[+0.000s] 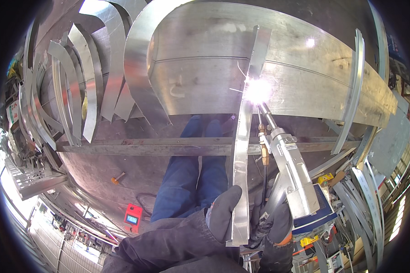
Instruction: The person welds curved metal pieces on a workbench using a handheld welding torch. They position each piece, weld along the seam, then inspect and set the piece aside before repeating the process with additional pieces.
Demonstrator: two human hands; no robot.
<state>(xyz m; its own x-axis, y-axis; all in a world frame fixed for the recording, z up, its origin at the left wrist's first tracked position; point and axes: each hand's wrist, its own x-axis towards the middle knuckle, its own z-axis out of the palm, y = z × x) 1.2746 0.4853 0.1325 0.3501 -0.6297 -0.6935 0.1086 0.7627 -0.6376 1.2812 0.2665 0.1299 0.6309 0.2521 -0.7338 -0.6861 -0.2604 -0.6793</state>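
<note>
My gloved left hand (224,211) grips the near end of a long, narrow metal strip (241,168) from its left side. The strip runs away from me and crosses a broad, shiny sheet metal panel (196,50). In my gloved right hand (280,223) is a silver handheld welding gun (291,168), tilted with its nozzle up and to the left. A wire feed tube (263,145) with brass fittings runs beside the nozzle. At the nozzle's tip a dazzling white-violet glare with sparks hides the spot where strip and panel meet.
Curved metal offcuts (93,86) stand crowded at the left. A steel bar (136,148) crosses in front of the panel. Another strip (353,91) lies across the panel's right end. A red device (133,217) with a small screen and a hammer (117,179) are at lower left.
</note>
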